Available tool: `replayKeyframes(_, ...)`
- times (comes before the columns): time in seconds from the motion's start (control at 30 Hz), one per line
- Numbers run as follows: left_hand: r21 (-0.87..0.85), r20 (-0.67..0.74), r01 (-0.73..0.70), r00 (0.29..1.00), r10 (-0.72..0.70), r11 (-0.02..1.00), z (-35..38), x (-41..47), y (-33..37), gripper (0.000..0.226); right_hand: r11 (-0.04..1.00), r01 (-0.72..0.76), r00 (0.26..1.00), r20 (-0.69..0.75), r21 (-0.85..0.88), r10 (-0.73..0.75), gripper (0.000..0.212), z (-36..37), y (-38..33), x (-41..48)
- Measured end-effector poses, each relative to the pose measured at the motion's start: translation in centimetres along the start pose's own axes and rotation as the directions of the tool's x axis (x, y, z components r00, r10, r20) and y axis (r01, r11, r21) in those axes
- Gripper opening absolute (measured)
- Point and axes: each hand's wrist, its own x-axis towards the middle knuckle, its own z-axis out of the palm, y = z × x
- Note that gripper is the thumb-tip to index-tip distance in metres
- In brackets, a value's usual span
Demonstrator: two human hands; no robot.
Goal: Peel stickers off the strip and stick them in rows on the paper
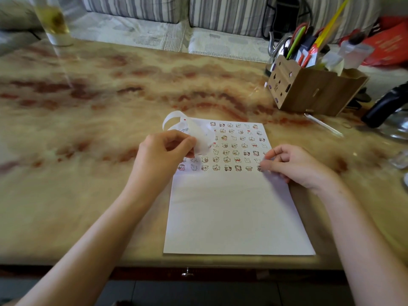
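A white sheet of paper [231,213] lies on the marble table, its upper part filled with several rows of small cartoon stickers [234,151]. My left hand [163,151] grips a curled white sticker strip [194,131] above the paper's upper left corner. My right hand [293,166] hovers at the paper's right edge, its fingers curled with the fingertips down on a sticker [260,168] at the right end of the lowest row. The lower half of the paper is blank.
A brown cardboard organiser [309,91] holding pens and scissors stands at the back right. A black object [386,104] and glassware lie at the far right. A tall glass [55,21] stands at the back left. A striped sofa runs behind the table.
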Motion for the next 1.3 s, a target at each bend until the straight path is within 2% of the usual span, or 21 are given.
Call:
replayKeyframes(0.13, 0.002, 0.004, 0.0, 1.0, 0.0, 1.0, 0.1, -0.1, 0.1, 0.017, 0.999, -0.001, 0.999, -0.036, -0.049, -0.001, 0.023, 0.4, 0.1, 0.2)
replayKeyframes(0.37, -0.023, 0.008, -0.017, 1.0, 0.017, 1.0, 0.0, -0.2, 0.3, 0.017, 0.999, -0.009, 0.991, -0.133, -0.052, 0.002, 0.007, 0.7, 0.4, 0.7)
replayKeyframes(0.43, -0.041, 0.006, -0.025, 1.0, 0.026, 0.999, 0.0, -0.2, 0.5, 0.018, 0.994, 0.061, 0.967, -0.243, -0.095, -0.082, 0.008, 0.9, 0.0, 0.4)
replayKeyframes(0.53, -0.057, 0.0, -0.033, 0.999, 0.033, 0.998, 0.1, -0.2, 0.6, 0.018, 0.942, 0.304, 0.868, -0.366, -0.145, -0.337, 0.006, 1.6, -1.6, -0.7)
replayKeyframes(0.63, -0.073, -0.006, -0.049, 0.999, 0.049, 0.996, 0.2, -0.2, 0.7, 0.019, 0.862, 0.506, 0.823, -0.289, -0.018, -0.489, 0.003, 3.5, -3.7, -2.4)
replayKeyframes(0.8, -0.094, -0.005, -0.093, 0.996, 0.093, 0.991, 0.2, -0.1, 0.7, 0.019, 0.802, 0.595, 0.801, -0.123, 0.06, -0.585, 0.011, 6.4, -5.0, -3.8)
replayKeyframes(0.9, -0.098, -0.007, -0.097, 0.995, 0.097, 0.99, 0.2, -0.1, 0.6, 0.019, 0.764, 0.63, 0.776, -0.149, 0.137, -0.613, 0.012, 7.0, -5.3, -4.0)
replayKeyframes(1.0, -0.085, -0.003, -0.086, 0.996, 0.087, 0.993, 0.3, -0.1, 0.6, 0.019, 0.752, 0.651, 0.757, -0.173, 0.108, -0.63, 0.01, 7.2, -5.4, -3.9)
replayKeyframes(1.13, -0.096, 0.05, -0.06, 0.997, 0.065, 0.994, 0.5, -0.1, 0.6, 0.029, 0.763, 0.634, 0.769, -0.207, 0.126, -0.604, 0.008, 7.2, -5.4, -3.6)
replayKeyframes(1.3, -0.077, 0.115, -0.071, 0.99, 0.08, 0.994, 0.6, -0.2, 0.3, 0.013, 0.752, 0.64, 0.765, -0.223, 0.157, -0.604, 0.007, 7.2, -5.1, -3.4)
